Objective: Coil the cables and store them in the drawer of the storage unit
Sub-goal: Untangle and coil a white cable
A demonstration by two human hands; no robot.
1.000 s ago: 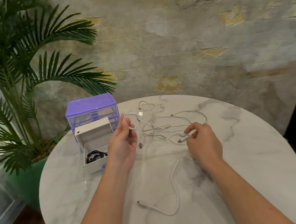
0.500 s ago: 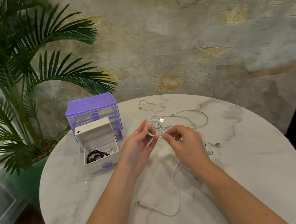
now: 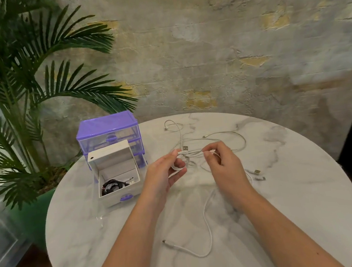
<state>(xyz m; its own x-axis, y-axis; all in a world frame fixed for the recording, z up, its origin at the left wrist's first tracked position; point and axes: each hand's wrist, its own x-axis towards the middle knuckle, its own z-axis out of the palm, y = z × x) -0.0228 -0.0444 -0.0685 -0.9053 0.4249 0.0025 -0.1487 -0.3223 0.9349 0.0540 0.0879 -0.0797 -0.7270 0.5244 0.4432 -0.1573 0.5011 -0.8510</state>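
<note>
Stuff you can't really make out here

The storage unit (image 3: 107, 129) has its lower drawers hidden behind the pulled-out drawer (image 3: 117, 178), and the black cable bundle (image 3: 114, 185) inside is too tangled and dark to count. The white cable (image 3: 191, 153) disappears inside the left hand (image 3: 166, 173) and behind the right hand (image 3: 224, 165) fingers (image 3: 211, 153), so which strand is which is anyone's guess. The worktop (image 3: 286, 198) near edge, both forearms and the palm plant (image 3: 13, 85) run off frame.

Soft even light, sharp centre, bowed edges
</note>
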